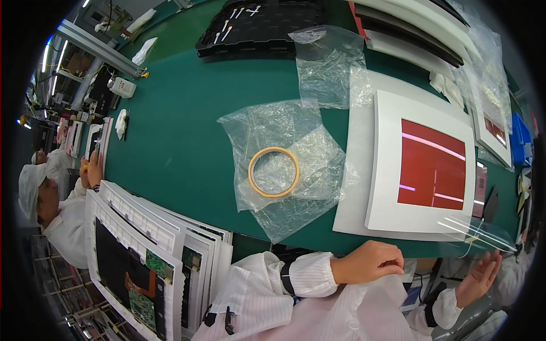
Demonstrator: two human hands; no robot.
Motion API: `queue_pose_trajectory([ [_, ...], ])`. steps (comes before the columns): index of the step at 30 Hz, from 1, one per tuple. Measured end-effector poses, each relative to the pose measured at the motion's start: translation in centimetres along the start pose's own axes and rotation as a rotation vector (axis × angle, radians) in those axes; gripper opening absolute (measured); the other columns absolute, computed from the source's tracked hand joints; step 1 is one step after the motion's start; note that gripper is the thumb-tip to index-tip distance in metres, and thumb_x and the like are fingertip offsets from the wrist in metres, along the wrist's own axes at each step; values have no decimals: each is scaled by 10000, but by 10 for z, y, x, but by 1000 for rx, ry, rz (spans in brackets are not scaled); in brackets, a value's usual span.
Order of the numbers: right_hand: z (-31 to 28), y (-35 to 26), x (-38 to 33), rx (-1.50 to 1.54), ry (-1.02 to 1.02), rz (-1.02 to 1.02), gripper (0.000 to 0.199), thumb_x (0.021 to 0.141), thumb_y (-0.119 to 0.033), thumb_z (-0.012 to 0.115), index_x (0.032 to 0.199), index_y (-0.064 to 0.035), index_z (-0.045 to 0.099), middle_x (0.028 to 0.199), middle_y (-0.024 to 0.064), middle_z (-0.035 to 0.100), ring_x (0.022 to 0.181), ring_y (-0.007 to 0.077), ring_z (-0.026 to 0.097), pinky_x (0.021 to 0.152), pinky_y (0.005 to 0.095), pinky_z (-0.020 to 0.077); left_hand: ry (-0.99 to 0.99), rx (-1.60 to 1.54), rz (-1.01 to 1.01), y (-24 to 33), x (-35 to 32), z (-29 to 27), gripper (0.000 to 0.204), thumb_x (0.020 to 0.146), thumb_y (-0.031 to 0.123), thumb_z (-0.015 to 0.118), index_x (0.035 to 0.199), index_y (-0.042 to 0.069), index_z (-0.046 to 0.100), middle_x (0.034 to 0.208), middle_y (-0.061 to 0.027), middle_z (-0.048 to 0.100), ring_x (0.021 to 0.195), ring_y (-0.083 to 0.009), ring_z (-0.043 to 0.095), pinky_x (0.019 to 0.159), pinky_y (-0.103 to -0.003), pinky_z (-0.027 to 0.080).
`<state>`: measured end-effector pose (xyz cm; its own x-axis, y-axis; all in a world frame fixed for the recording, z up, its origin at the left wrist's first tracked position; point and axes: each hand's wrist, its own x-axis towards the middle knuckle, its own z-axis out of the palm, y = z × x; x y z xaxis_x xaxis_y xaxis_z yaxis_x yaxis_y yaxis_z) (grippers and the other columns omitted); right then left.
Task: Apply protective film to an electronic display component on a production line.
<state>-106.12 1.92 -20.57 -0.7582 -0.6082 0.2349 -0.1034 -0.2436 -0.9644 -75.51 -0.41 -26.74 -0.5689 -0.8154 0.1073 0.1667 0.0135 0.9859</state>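
My left hand point(369, 261) is curled into a fist at the near edge of the green table point(182, 142), with nothing visible in it. My right hand point(480, 275) is off the table's right end, palm up and fingers spread. A clear film sheet point(478, 234) hovers just above its fingertips; no grip on it shows. Just beyond both hands, a white-framed panel with a red screen point(429, 165) lies flat on a white sheet. A ring of yellow tape point(273, 171) rests on crumpled clear plastic bags point(318, 153) at the table's middle.
Black trays point(256, 28) stand at the far edge, with stacked white panels point(415, 28) in plastic at the far right. White trays with circuit boards point(142, 250) are piled at the near left. A person in white clothes and cap point(40, 193) works at the left.
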Motion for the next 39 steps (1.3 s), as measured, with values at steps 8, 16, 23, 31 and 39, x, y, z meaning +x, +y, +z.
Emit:
queue_pose_trajectory([
  [8, 21, -7, -13, 164, 52, -173, 382, 936, -96, 426, 1269, 81, 366, 1343, 184, 389, 1270, 294, 349, 1049, 363, 336, 14, 12, 42, -2, 0, 0, 149, 789, 151, 647, 778, 23, 572, 705, -80, 560, 598, -220, 524, 557, -307, 410],
  [16, 28, -11, -19, -576, 236, -696, 263, 929, -93, 459, 1124, 62, 541, 1113, 215, 571, 1070, 306, 527, 950, 333, 415, 40, 30, 104, -6, -3, 2, 118, 792, 136, 657, 789, 38, 591, 702, -62, 564, 579, -193, 520, 531, -288, 406],
  [23, 27, -65, 18, -1090, -69, -1206, 109, 860, -32, 545, 905, 7, 636, 1074, 162, 601, 1108, 320, 510, 940, 429, 385, -8, 57, 17, 1, -2, -2, 134, 812, 144, 629, 792, 17, 591, 749, -79, 596, 632, -229, 551, 572, -300, 439],
  [31, 48, -106, 45, -1021, -514, -585, 173, 892, -49, 519, 1008, 21, 627, 861, 78, 643, 716, 94, 583, 653, 203, 450, 24, 68, 73, -1, -2, -2, 117, 805, 142, 643, 798, 29, 616, 735, -66, 601, 591, -191, 536, 539, -277, 427],
  [39, 72, -97, 72, -680, -720, -113, 249, 899, -156, 536, 1066, 23, 584, 706, 32, 587, 473, 54, 499, 404, 166, 380, 7, 51, 57, -1, -2, -1, 146, 821, 162, 623, 789, 22, 596, 738, -83, 594, 628, -231, 550, 574, -301, 440],
])
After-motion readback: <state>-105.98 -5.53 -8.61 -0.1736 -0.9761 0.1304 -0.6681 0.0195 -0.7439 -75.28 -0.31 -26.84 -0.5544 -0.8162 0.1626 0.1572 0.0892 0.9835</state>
